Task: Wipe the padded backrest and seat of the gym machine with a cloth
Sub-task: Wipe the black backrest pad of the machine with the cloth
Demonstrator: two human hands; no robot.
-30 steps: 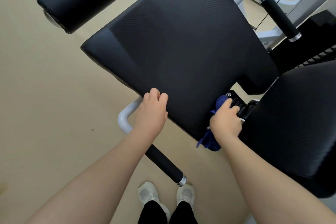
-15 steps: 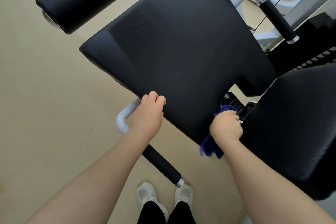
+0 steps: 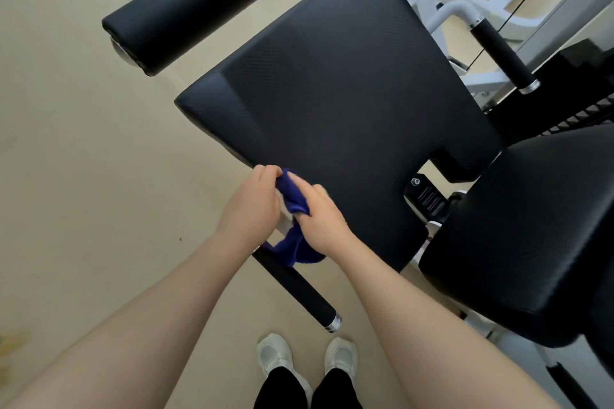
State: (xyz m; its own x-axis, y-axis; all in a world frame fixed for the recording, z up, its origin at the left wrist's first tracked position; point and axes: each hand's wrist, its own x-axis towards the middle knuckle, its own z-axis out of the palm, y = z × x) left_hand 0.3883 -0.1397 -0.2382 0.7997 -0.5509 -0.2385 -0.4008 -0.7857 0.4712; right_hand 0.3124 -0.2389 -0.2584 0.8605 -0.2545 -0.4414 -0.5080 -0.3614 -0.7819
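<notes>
The black padded seat [image 3: 339,93] of the gym machine fills the middle of the view. The black backrest pad [image 3: 531,229] lies to its right. A dark blue cloth [image 3: 294,199] is bunched at the seat's near edge, with its tail hanging down over the handle bar. My left hand [image 3: 249,206] pinches the cloth's upper end with curled fingers. My right hand [image 3: 320,219] grips the cloth from the right, close against the left hand. Both hands sit just at the seat's front edge.
A black roller pad [image 3: 189,7] lies at the upper left. A black-gripped handle bar [image 3: 299,289] runs below the hands toward my white shoes [image 3: 309,359]. Another handle [image 3: 501,50] and white frame stand at the upper right. Beige floor spreads to the left.
My right hand has carried the cloth left from the gap by the backrest to the seat's front edge. My left hand left the seat edge and took hold of the cloth.
</notes>
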